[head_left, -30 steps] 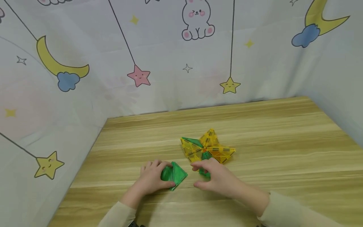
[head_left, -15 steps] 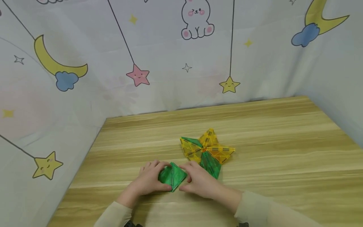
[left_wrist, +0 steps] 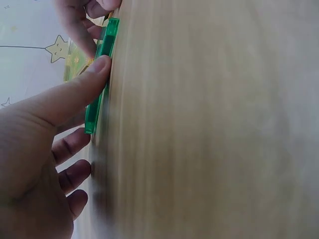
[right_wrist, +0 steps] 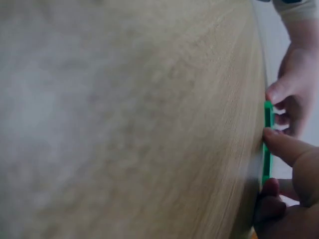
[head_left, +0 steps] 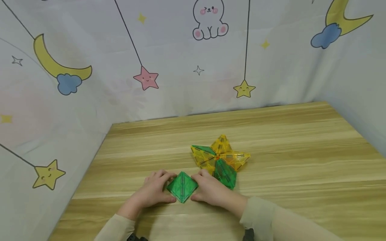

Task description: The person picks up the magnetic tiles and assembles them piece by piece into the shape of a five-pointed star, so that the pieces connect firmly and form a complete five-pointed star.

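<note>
Two green translucent triangular magnetic tiles [head_left: 182, 187] lie flat on the wooden table, edge to edge in a diamond. My left hand [head_left: 155, 188] pinches the left tile between the thumb below and the fingers above. From the other side my right hand [head_left: 210, 189] holds the right tile the same way. Seen low from the left wrist, the green tile [left_wrist: 100, 84] appears edge-on, with the left thumb against it. The right wrist view also shows the green edge [right_wrist: 267, 159] between both hands; its far side is hidden.
Just beyond my right hand stands a star-like build of yellow tiles [head_left: 222, 144] and green tiles [head_left: 224, 172], joined at an orange middle. Behind the wooden table [head_left: 289, 140] hangs a white cloth [head_left: 175, 50] printed with stars, moons and a bear.
My right hand has moved left from beside the star-like build to the green tiles and taken hold there. The left hand has shifted slightly left, and the two tiles now lie as an even diamond.
</note>
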{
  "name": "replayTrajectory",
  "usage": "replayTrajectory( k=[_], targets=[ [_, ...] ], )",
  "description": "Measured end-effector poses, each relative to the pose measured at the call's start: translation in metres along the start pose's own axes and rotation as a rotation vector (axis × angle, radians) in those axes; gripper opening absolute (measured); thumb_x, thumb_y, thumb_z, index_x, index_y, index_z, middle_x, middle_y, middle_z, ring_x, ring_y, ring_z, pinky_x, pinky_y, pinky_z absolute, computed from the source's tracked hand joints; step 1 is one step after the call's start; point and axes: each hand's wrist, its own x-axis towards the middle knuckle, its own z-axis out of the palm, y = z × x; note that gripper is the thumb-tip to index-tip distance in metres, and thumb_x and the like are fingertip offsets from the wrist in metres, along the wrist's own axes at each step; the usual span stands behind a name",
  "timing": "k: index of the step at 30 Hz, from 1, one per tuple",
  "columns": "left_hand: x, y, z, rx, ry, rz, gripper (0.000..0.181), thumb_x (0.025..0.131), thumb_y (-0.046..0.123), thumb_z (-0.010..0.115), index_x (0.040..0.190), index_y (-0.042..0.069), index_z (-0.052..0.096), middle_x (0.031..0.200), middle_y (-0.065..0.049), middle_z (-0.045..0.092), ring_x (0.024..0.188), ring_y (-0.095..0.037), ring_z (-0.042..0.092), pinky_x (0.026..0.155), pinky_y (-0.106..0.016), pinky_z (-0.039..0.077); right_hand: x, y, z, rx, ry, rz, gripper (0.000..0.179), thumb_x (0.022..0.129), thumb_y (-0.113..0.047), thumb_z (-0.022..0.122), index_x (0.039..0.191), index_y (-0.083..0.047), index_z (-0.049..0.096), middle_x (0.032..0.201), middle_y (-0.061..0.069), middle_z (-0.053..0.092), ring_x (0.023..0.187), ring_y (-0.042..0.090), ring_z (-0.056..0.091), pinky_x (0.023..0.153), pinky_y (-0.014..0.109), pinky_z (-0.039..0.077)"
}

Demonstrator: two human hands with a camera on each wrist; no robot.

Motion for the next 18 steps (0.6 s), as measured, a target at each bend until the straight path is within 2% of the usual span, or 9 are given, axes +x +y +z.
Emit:
replayTrajectory(
  k=[4, 9, 12, 15, 18],
  targets=[
    [0.001, 0.001, 0.001, -0.043, 0.004, 0.024, 0.069, 0.068, 0.041, 0.081, 0.127, 0.015, 0.055, 0.112, 0.001, 0.050, 0.102, -0.025, 0.043, 0.083, -0.051, 0.034, 0.002, -0.007, 0.000, -0.008, 0.012, 0.046, 0.054, 0.078, -0.031, 0.076, 0.119, -0.001, 0.058, 0.102, 0.004, 0.047, 0.081, 0.012, 0.052, 0.073, 0.028, 0.048],
    [0.002, -0.001, 0.001, -0.123, -0.011, 0.018, 0.070, 0.069, 0.038, 0.081, 0.130, 0.016, 0.054, 0.118, -0.002, 0.051, 0.108, -0.027, 0.043, 0.089, -0.052, 0.032, 0.002, -0.011, 0.000, -0.018, 0.017, 0.105, 0.052, 0.077, -0.032, 0.077, 0.115, -0.002, 0.057, 0.102, 0.004, 0.047, 0.081, 0.013, 0.053, 0.072, 0.030, 0.049],
    [0.003, -0.002, -0.001, -0.272, -0.065, 0.013, 0.071, 0.072, 0.030, 0.081, 0.134, 0.016, 0.049, 0.120, -0.003, 0.053, 0.107, -0.025, 0.047, 0.090, -0.047, 0.036, 0.001, -0.013, 0.001, -0.007, 0.021, 0.117, 0.053, 0.076, -0.032, 0.078, 0.113, -0.002, 0.054, 0.102, 0.005, 0.047, 0.082, 0.015, 0.054, 0.072, 0.031, 0.049],
    [0.003, 0.000, -0.005, -0.447, -0.145, -0.011, 0.072, 0.077, 0.018, 0.077, 0.140, 0.016, 0.042, 0.109, -0.006, 0.058, 0.095, -0.022, 0.055, 0.080, -0.040, 0.044, 0.000, -0.014, 0.001, 0.035, 0.031, 0.133, 0.052, 0.075, -0.030, 0.078, 0.111, -0.004, 0.051, 0.101, 0.005, 0.048, 0.081, 0.016, 0.053, 0.072, 0.033, 0.048],
    [0.002, 0.002, -0.008, -0.542, -0.189, -0.043, 0.069, 0.083, 0.012, 0.071, 0.142, 0.017, 0.037, 0.098, -0.006, 0.059, 0.082, -0.020, 0.056, 0.070, -0.035, 0.046, -0.001, -0.013, 0.001, 0.122, 0.042, 0.137, 0.050, 0.076, -0.025, 0.077, 0.110, -0.005, 0.047, 0.101, 0.006, 0.052, 0.084, 0.017, 0.054, 0.074, 0.035, 0.048]
  ],
)
